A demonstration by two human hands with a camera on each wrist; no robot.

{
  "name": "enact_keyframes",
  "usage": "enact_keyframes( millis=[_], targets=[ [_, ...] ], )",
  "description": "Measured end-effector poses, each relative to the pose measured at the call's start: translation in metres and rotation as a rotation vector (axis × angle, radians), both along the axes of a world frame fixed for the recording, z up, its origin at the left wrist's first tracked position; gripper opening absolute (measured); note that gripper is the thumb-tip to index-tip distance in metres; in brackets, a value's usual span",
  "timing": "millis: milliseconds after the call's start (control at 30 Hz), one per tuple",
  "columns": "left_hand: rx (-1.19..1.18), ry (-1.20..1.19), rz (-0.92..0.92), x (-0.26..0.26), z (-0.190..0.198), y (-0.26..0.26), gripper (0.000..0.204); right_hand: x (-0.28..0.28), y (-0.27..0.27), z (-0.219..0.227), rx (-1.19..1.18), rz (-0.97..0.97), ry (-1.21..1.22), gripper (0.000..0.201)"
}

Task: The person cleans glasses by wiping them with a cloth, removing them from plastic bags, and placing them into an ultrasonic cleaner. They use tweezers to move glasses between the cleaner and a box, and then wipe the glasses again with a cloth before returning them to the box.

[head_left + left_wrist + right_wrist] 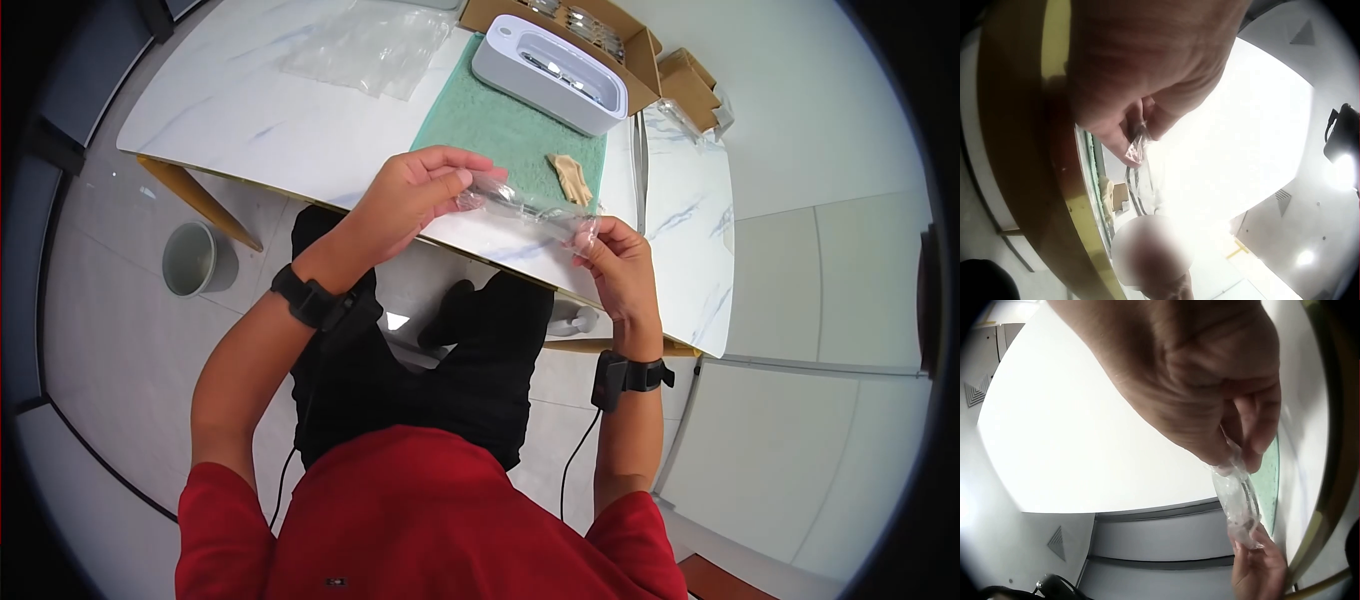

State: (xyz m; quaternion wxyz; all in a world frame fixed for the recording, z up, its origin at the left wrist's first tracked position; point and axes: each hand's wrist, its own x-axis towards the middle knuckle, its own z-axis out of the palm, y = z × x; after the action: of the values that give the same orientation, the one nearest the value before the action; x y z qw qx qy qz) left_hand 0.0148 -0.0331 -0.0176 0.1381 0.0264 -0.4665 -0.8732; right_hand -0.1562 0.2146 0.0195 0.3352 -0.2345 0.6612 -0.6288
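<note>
A clear plastic bag with a pair of glasses inside is stretched between both hands above the table's front edge. The left hand pinches one end between thumb and fingers; the right hand pinches the other. In the left wrist view, the left hand grips a gathered corner of the bag. The right wrist view shows the right hand holding the bag, with dark thin lines of the glasses visible through the film.
A white cleaner box holding glasses stands on a green towel, beside a crumpled beige cloth. Behind is a cardboard box with packed items. Loose plastic bags lie at the back left. A bin stands on the floor.
</note>
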Motion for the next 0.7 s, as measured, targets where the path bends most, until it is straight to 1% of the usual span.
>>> enact_keyframes(
  millis=[67,167,267,300,467,567,700],
  targets=[
    [-0.004,0.002,0.011,0.000,0.001,0.000,0.028,0.001,0.001,0.004,-0.008,-0.036,-0.056,0.006],
    [-0.114,0.006,0.060,0.002,0.002,-0.002,0.028,-0.010,0.013,-0.003,-0.071,-0.071,-0.121,0.009],
    [-0.053,-0.044,0.200,0.006,0.005,-0.013,0.025,-0.011,0.020,0.006,-0.093,-0.163,-0.152,0.009],
    [-0.082,-0.064,0.242,0.010,0.006,-0.018,0.024,-0.013,0.024,0.007,-0.100,-0.203,-0.155,0.008],
    [-0.167,-0.164,0.335,0.026,0.007,-0.048,0.025,-0.026,0.045,-0.002,-0.099,-0.234,-0.143,0.009],
    [-0.178,-0.185,0.361,0.028,0.007,-0.055,0.025,-0.027,0.042,0.000,-0.124,-0.253,-0.132,0.011],
    [-0.146,-0.196,0.400,0.015,0.018,-0.040,0.025,-0.023,0.015,0.027,-0.213,-0.275,-0.081,0.015]
  ],
)
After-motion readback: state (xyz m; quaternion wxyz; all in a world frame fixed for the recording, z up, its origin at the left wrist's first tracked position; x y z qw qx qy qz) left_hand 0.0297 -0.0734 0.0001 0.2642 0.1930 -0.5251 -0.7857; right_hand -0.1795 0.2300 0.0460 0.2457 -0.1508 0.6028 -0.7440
